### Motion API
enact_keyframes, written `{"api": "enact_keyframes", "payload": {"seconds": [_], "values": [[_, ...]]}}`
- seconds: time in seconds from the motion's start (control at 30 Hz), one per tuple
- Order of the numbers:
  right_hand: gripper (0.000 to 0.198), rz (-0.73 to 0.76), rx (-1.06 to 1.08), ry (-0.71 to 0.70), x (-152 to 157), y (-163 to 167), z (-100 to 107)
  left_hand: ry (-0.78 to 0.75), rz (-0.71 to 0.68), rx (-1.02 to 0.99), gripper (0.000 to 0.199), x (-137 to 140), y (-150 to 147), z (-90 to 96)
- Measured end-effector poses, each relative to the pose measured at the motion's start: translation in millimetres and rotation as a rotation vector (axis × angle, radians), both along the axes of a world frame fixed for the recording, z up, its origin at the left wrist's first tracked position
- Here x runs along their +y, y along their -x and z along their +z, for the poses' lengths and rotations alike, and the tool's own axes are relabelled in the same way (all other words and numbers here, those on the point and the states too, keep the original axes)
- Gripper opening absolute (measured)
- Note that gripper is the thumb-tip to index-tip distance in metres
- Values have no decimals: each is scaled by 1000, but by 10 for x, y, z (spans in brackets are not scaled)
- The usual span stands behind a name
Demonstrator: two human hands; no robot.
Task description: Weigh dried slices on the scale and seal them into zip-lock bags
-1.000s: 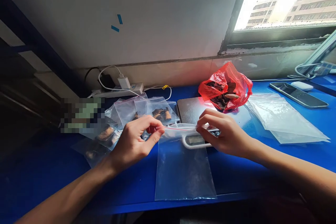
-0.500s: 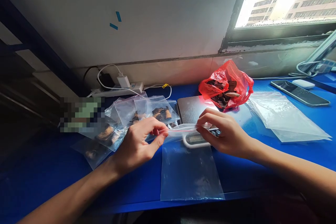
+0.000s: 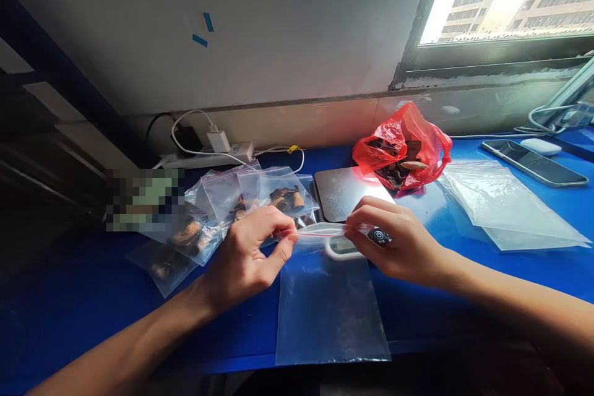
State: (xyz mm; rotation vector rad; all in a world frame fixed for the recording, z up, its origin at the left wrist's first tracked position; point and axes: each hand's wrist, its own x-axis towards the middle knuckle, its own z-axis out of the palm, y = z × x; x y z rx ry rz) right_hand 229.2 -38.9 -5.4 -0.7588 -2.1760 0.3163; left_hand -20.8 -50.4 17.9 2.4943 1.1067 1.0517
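Observation:
A clear zip-lock bag (image 3: pixel 331 312) hangs mouth-up between my hands, its red-lined top edge slightly parted and nothing visible inside. My left hand (image 3: pixel 260 244) pinches the mouth's left corner; my right hand (image 3: pixel 394 238) pinches the right side. Behind the bag lies a digital kitchen scale (image 3: pixel 341 195) with a bare metal plate, its display partly covered by the bag and my right fingers. Beyond my left hand, filled zip-lock bags (image 3: pixel 188 235) overlap, holding brown dried pieces. A red plastic bag (image 3: pixel 429 136) stands open behind the scale, with dark dried pieces (image 3: pixel 394 173) inside.
To the right lies a stack of flat zip-lock bags (image 3: pixel 505 204). Farther right are a phone (image 3: pixel 533 161) and a white case (image 3: pixel 541 146). A power strip (image 3: pixel 204 158) with cables runs along the wall. The blue tabletop (image 3: pixel 431 322) has its front edge near me.
The clear bag's lower end has swung slightly left and toward me. Both hands keep their pinch on its mouth. The whole view has shifted slightly.

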Motion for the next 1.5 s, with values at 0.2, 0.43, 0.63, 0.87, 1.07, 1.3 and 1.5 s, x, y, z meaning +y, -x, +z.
{"api": "enact_keyframes", "payload": {"seconds": [0.2,0.43,0.63,0.87,1.07,1.3,1.5], "values": [[10,-30,-1,-23,-16,27,-10,-76,6,-11,10,2,-43,-61],[10,-45,-12,-34,-33,28,13,-93,-24,-5,9,-16,-69,-66],[13,0,-13,25,-53,65,-24,-75,-17,24,12,-24,-83,-66],[16,10,-5,-1,-77,74,-14,-35,-53,16,8,-38,-104,-74],[13,22,0,64,-114,83,8,-80,-61,19,10,-67,-109,-83],[14,49,-21,88,-137,125,-11,-91,-80,19,10,-87,-152,-92],[15,19,5,46,-162,159,-7,-102,-97,0,7,-91,-186,-127]]}}
